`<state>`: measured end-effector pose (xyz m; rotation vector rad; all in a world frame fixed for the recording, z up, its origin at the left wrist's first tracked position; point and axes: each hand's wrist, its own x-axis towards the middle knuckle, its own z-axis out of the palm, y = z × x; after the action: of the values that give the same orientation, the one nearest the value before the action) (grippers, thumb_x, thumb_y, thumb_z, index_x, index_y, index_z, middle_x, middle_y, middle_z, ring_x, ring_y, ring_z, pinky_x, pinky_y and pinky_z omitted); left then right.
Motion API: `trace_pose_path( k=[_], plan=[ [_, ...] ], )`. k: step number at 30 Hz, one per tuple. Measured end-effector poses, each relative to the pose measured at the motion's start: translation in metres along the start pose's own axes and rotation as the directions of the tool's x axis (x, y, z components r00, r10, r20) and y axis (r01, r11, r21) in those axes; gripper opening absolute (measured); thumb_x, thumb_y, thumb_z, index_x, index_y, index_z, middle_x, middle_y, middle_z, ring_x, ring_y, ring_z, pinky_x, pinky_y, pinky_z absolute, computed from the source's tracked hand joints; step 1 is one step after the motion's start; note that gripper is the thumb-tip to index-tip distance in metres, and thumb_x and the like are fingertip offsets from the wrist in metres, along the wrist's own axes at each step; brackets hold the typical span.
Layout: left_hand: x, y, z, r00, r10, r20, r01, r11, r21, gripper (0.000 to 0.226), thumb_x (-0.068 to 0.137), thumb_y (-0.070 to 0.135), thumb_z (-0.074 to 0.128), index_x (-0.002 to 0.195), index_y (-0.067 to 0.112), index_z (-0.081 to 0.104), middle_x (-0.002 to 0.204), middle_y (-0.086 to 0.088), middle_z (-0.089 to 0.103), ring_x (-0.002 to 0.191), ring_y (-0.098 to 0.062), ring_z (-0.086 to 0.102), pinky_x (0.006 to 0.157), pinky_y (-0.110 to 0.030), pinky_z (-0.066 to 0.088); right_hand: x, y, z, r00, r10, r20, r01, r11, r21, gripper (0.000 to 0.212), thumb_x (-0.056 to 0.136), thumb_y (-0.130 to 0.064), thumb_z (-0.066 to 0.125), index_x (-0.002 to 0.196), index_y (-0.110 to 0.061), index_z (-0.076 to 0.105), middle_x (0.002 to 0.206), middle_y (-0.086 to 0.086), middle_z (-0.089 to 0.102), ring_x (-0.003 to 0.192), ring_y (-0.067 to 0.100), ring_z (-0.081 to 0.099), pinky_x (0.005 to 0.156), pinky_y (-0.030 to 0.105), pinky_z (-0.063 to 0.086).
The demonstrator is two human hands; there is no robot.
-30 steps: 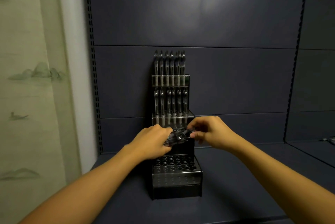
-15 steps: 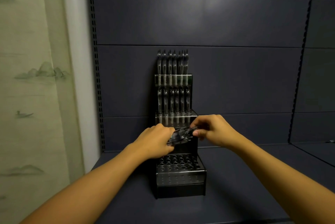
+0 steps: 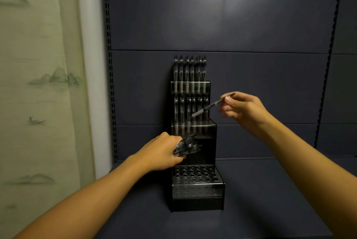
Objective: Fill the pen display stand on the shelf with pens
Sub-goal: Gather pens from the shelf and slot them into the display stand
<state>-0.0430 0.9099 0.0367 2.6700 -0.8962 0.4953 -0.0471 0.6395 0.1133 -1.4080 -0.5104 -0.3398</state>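
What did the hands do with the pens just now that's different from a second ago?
The right hand pulled one pen out of the bundle of pens and lifted it up and to the right, its tip now slanting down toward the stand's middle tier. The left hand kept gripping the bundle in front of the stand. The pens in the upper two tiers and the empty bottom holes look unchanged.
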Motion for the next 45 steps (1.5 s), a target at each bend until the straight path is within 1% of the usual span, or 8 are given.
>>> trace_pose_path(
  k=[5, 10, 17, 26, 31, 35, 39, 45],
  plan=[
    [-0.002, -0.004, 0.001, 1.0, -0.009, 0.002, 0.008, 1.0, 0.017, 0.026, 0.089, 0.037, 0.07, 0.076, 0.034, 0.049, 0.078, 0.01, 0.061, 0.067, -0.006, 0.06, 0.058, -0.022, 0.045, 0.027, -0.015, 0.026, 0.993, 0.017, -0.113, -0.015, 1.0, 0.022, 0.016, 0.098, -0.005, 0.061, 0.11, 0.004, 0.067, 0.092, 0.014, 0.069, 0.084, 0.025, 0.068, 0.075, 0.032, 0.062],
    [-0.003, -0.004, 0.001, 1.0, -0.007, 0.001, 0.006, 1.0, 0.029, 0.02, 0.089, 0.036, 0.069, 0.081, 0.027, 0.053, 0.077, 0.009, 0.06, 0.066, -0.008, 0.06, 0.056, -0.023, 0.044, 0.053, -0.012, 0.045, 0.978, -0.01, -0.207, -0.035, 0.976, -0.214, 0.021, 0.1, -0.007, 0.06, 0.117, 0.003, 0.067, 0.096, 0.012, 0.07, 0.078, 0.019, 0.069, 0.078, 0.032, 0.063],
    [-0.003, -0.005, -0.002, 1.0, -0.009, -0.017, 0.009, 1.0, 0.023, 0.018, 0.089, 0.032, 0.068, 0.082, 0.022, 0.055, 0.074, 0.008, 0.06, 0.06, -0.007, 0.057, 0.052, -0.019, 0.036, 0.07, 0.001, 0.063, 0.982, 0.008, -0.189, -0.087, 0.906, -0.414, 0.032, 0.098, -0.01, 0.065, 0.128, 0.003, 0.065, 0.11, 0.015, 0.069, 0.084, 0.02, 0.069, 0.089, 0.041, 0.061],
    [-0.004, -0.012, 0.001, 1.0, -0.007, 0.0, 0.007, 1.0, 0.027, 0.021, 0.089, 0.032, 0.069, 0.078, 0.028, 0.051, 0.073, 0.01, 0.058, 0.061, -0.007, 0.056, 0.053, -0.02, 0.037, 0.068, 0.005, 0.08, 0.993, -0.032, -0.116, -0.044, 0.799, -0.599, 0.039, 0.098, -0.016, 0.066, 0.134, -0.001, 0.061, 0.108, 0.007, 0.068, 0.084, 0.013, 0.069, 0.087, 0.033, 0.06],
    [-0.005, -0.013, 0.002, 1.0, -0.006, -0.004, 0.006, 1.0, 0.021, 0.026, 0.089, 0.033, 0.069, 0.076, 0.033, 0.047, 0.074, 0.01, 0.058, 0.06, -0.006, 0.056, 0.053, -0.019, 0.037, 0.066, 0.003, 0.085, 0.992, -0.052, -0.113, -0.032, 0.768, -0.64, 0.029, 0.096, -0.016, 0.069, 0.122, -0.002, 0.066, 0.097, 0.009, 0.071, 0.086, 0.019, 0.072, 0.089, 0.038, 0.061],
    [-0.005, -0.016, 0.004, 1.0, -0.007, -0.015, 0.008, 1.0, 0.006, 0.023, 0.089, 0.033, 0.07, 0.078, 0.031, 0.049, 0.076, 0.01, 0.059, 0.062, -0.006, 0.057, 0.054, -0.02, 0.039, 0.059, 0.009, 0.091, 0.995, -0.059, -0.078, -0.017, 0.674, -0.738, 0.015, 0.094, -0.018, 0.071, 0.103, -0.006, 0.07, 0.09, 0.011, 0.074, 0.077, 0.016, 0.07, 0.088, 0.035, 0.06],
    [-0.005, -0.021, 0.007, 0.999, -0.008, -0.035, 0.006, 0.999, -0.039, 0.021, 0.088, 0.034, 0.07, 0.079, 0.027, 0.053, 0.076, 0.008, 0.061, 0.063, -0.009, 0.06, 0.055, -0.024, 0.044, 0.056, 0.018, 0.094, 0.991, -0.085, -0.1, -0.026, 0.617, -0.786, 0.014, 0.093, -0.02, 0.073, 0.098, -0.007, 0.071, 0.093, 0.013, 0.074, 0.093, 0.025, 0.072, 0.093, 0.042, 0.058],
    [-0.005, -0.025, 0.008, 0.997, -0.003, -0.077, -0.005, 0.995, -0.104, 0.025, 0.086, 0.031, 0.071, 0.073, 0.025, 0.051, 0.067, 0.006, 0.059, 0.058, -0.009, 0.057, 0.055, -0.028, 0.049, 0.051, 0.025, 0.093, 0.99, -0.078, -0.121, -0.06, 0.534, -0.843, 0.022, 0.095, -0.02, 0.07, 0.092, 0.001, 0.074, 0.087, 0.017, 0.072, 0.089, 0.029, 0.071, 0.088, 0.044, 0.06]
  ],
)
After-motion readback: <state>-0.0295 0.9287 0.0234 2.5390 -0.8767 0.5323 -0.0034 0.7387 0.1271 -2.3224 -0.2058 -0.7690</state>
